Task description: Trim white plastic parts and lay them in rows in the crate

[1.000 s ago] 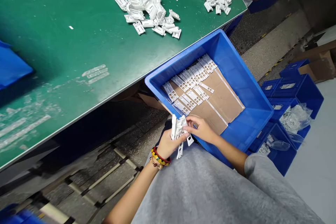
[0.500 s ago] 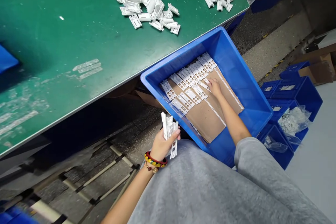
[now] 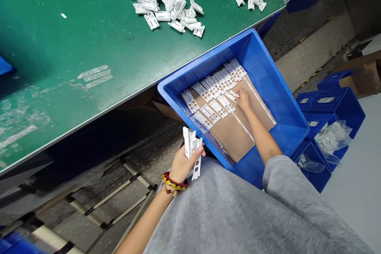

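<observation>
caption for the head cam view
Left hand holds white plastic strips; right hand touches strips in a blue bin

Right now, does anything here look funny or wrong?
Yes: the green table has pale, strip-shaped scuff marks near its front edge. They look worn or stained, unlike the smooth green around them.

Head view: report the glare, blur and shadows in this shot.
In the head view, pale glare washes the green workbench at lower left, the blue object in the bottom corner is blurred, dark shadow fills the gap beneath the bench, and the white strips in the blue crate stay sharp.
</observation>
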The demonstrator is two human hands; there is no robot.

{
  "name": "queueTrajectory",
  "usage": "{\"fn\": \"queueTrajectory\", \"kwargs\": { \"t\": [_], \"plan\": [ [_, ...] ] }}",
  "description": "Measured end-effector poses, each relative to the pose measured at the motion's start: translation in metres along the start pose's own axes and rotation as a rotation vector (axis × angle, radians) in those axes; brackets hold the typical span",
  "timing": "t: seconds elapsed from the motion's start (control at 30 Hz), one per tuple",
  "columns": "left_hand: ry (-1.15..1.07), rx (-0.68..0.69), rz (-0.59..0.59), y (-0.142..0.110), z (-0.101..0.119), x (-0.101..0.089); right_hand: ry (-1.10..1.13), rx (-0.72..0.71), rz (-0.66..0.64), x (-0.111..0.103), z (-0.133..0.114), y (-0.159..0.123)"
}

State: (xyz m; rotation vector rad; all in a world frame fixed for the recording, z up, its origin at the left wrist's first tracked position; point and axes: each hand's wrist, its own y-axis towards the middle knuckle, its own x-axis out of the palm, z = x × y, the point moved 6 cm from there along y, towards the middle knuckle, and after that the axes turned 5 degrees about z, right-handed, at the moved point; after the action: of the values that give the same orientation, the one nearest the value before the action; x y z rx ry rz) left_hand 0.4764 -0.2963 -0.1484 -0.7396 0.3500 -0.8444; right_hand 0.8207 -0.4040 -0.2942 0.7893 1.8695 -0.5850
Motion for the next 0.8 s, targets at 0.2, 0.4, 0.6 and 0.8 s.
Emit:
{"fn": "queueTrajectory", "kwargs": {
  "t": [0.2, 0.4, 0.6, 0.8],
  "plan": [
    [0.017, -0.001, 0.009, -0.001, -0.004, -0.003, 0.009, 0.006, 0.024, 0.005, -0.001, 0.0],
    [0.015, -0.009, 0.021, -0.003, -0.005, -0.003, 0.046, 0.048, 0.026, 0.012, 0.007, -0.006],
    [-0.007, -0.021, 0.025, -0.005, -0.005, -0.003, 0.08, 0.007, 0.032, 0.013, 0.009, -0.012],
    [-0.01, -0.02, 0.024, -0.005, -0.007, -0.004, 0.076, -0.016, 0.036, 0.017, 0.003, -0.016]
  ]
}}
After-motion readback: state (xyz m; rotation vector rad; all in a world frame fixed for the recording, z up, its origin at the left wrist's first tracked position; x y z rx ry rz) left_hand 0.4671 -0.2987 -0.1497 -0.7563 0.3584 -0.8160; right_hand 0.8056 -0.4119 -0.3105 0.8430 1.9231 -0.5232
